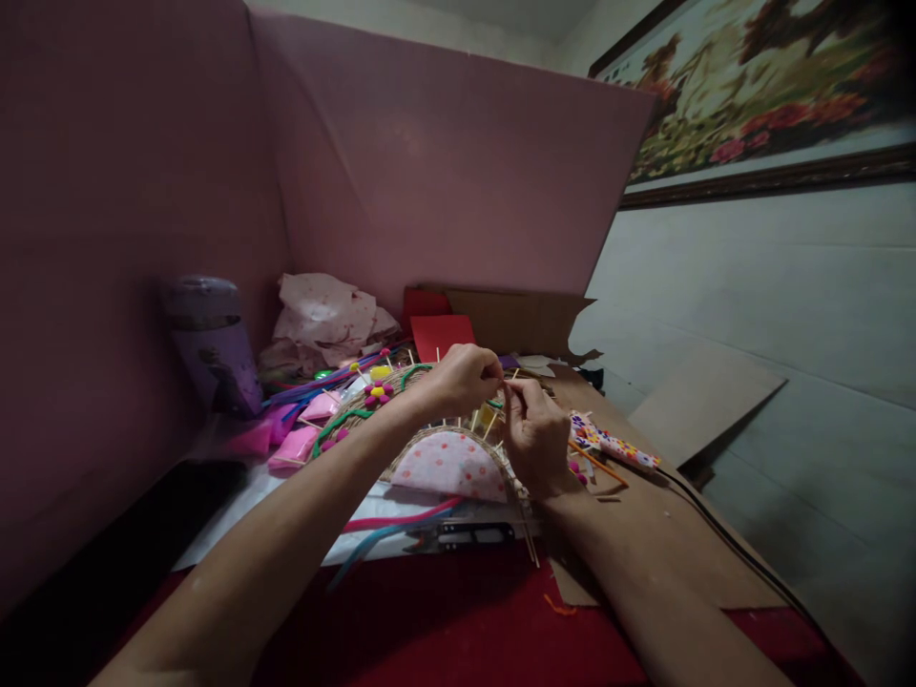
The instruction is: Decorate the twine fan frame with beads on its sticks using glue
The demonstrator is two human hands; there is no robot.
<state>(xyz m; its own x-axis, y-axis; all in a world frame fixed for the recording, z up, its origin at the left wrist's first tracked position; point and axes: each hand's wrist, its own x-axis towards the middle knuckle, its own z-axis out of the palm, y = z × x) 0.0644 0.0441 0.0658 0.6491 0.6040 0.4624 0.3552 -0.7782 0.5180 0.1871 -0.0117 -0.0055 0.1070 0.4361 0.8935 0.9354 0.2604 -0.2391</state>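
Observation:
Both my hands work close together over a small half-round woven frame (452, 441) made of thin wooden sticks and twine, with pink dotted fabric inside it. My left hand (460, 379) is closed in a pinch at the top of the frame, near the upright stick ends. My right hand (534, 434) is also closed in a pinch, its fingertips almost touching the left hand's. What the fingers hold is too thin to make out. Green pipe cleaner and small pink and yellow clay flowers (377, 390) decorate the frame's left side.
A patterned glue gun (614, 444) with a black cord lies right of my right hand on brown cardboard (665, 515). Small black snips (465, 534) and pink and blue pipe cleaners lie in front. A purple cup (213, 343), crumpled cloth (325, 315) and red paper (440, 334) stand behind.

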